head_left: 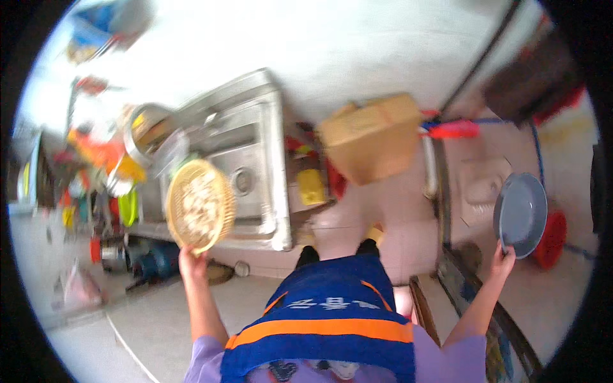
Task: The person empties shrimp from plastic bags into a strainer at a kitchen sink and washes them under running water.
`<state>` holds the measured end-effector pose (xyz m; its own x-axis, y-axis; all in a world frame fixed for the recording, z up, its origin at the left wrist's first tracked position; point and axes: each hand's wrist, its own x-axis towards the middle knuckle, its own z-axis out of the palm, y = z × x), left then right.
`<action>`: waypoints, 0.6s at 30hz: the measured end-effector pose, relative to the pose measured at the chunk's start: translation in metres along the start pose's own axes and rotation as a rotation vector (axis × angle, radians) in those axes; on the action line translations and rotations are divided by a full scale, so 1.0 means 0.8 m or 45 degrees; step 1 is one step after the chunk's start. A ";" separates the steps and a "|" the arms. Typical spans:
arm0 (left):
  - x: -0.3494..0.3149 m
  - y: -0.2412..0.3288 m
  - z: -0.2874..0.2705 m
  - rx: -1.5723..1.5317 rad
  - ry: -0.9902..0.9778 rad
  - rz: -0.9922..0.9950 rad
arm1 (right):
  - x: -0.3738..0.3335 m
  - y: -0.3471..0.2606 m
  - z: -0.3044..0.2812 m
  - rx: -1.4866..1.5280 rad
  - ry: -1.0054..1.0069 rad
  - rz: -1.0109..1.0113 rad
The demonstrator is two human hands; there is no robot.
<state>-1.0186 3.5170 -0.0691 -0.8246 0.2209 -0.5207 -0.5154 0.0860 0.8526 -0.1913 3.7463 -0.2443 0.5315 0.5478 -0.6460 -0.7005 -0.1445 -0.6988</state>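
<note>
At the left, my left hand [192,262] is closed on the near rim of a yellow plastic basket [228,207]. Pale, chopped-looking food pieces [200,203] lie in it, too blurred to name. The basket is held over the left part of a steel sink [276,159]. Far out to the right, my right hand [502,260] grips the near edge of a grey-blue plastic basin [525,217]. The basin is tilted and its inside shows nothing in it.
A cardboard box [370,140] stands right of the sink. Behind the basin is a red bucket or basin [552,239]; a squat toilet [485,188] is in the floor nearby. A dark door-frame edge [476,290] runs beside my right arm. A steel pot [135,137] sits left of the sink.
</note>
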 end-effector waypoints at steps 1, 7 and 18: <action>0.011 0.009 -0.001 -0.021 -0.030 0.029 | -0.011 0.034 0.005 -0.053 -0.033 0.036; 0.060 0.029 -0.060 -0.124 -0.235 -0.024 | -0.295 0.212 0.205 -0.777 -0.666 0.054; 0.167 0.120 -0.151 -0.020 -0.436 0.057 | -0.605 0.544 0.397 -1.254 -1.262 -0.038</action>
<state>-1.2062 3.4378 -0.0624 -0.7218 0.5377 -0.4357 -0.4862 0.0542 0.8722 -0.9047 3.6800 -0.1384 -0.3034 0.8486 -0.4333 0.1432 -0.4090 -0.9013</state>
